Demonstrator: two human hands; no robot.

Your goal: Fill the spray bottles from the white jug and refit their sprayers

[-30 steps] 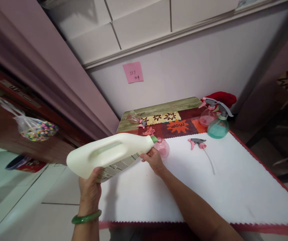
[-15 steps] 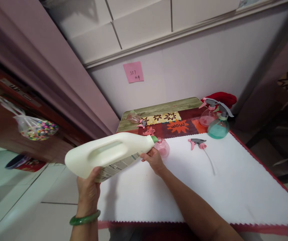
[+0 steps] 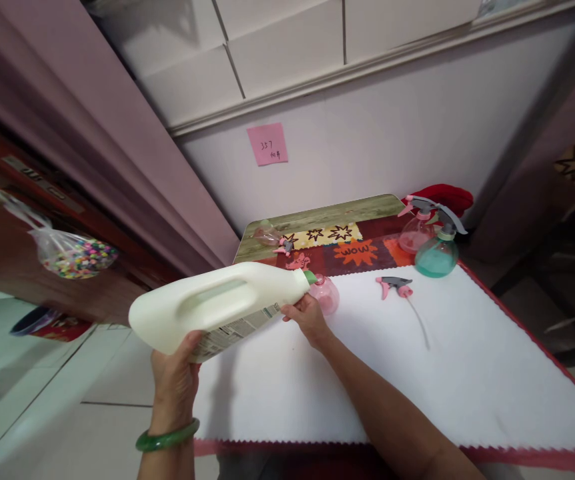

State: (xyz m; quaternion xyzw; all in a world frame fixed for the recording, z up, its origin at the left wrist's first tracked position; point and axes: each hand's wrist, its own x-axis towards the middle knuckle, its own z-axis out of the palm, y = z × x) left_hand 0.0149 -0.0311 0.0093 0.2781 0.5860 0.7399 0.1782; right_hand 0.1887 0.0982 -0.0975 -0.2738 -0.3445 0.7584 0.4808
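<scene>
White jug (image 3: 220,320) is off the table, tilted almost onto its side above the near left part of the white table cover (image 3: 417,387), its green spout (image 3: 309,277) aimed at the mouth of the small pink bottle (image 3: 326,297); whether the two touch I cannot tell. My left hand (image 3: 176,373) is clamped on the jug's rear lower edge, thumb up over the printed label (image 3: 237,331), remaining fingers hidden beneath. My right hand (image 3: 310,320) is closed against the underside just behind the neck, finger ends at the label's front end; it also overlaps the pink bottle in view, contact there unclear. Handling, by judgement: the wall looks like smooth, semi-stiff plastic, likely to flex a little if squeezed and to turn slippery if wet. The fill level is not visible through the opaque wall, so weight is uncertain; a bulky body like this could be heavy at the rear, with any liquid shifting as the angle changes. The moulded handle (image 3: 222,280) sits unused on the upper side and seems the surest hold; the present two-point cradle should steady the spout well but relies on friction. The pink bottle looks thin, light and easily tipped.
</scene>
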